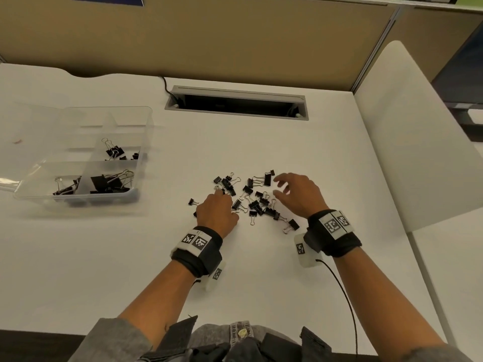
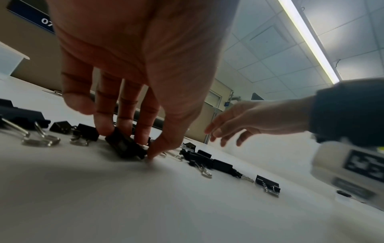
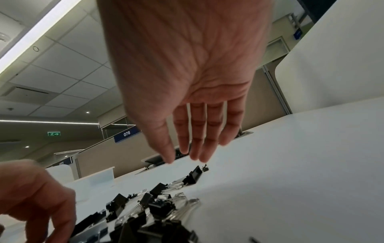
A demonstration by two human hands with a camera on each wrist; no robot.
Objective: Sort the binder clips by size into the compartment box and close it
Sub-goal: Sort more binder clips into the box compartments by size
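Note:
Several black binder clips (image 1: pixel 252 198) lie in a loose pile on the white table (image 1: pixel 261 270). My left hand (image 1: pixel 217 209) is down on the pile's left side. In the left wrist view this left hand (image 2: pixel 133 143) pinches one black clip (image 2: pixel 122 144) between thumb and fingers, low on the table. My right hand (image 1: pixel 281 186) hovers over the pile's right side, fingers (image 3: pixel 195 152) spread and relaxed, holding nothing. The clear compartment box (image 1: pixel 146 131) stands open at the left. It holds large clips (image 1: pixel 109 181), medium clips (image 1: pixel 65 188) and small clips (image 1: pixel 115 151) in separate compartments.
The box's clear lid (image 1: pixel 15 163) lies open to the left. A cable slot (image 1: pixel 235 103) with a black cord sits at the table's back. A white side panel (image 1: pixel 418 126) bounds the right edge; a tan partition stands behind.

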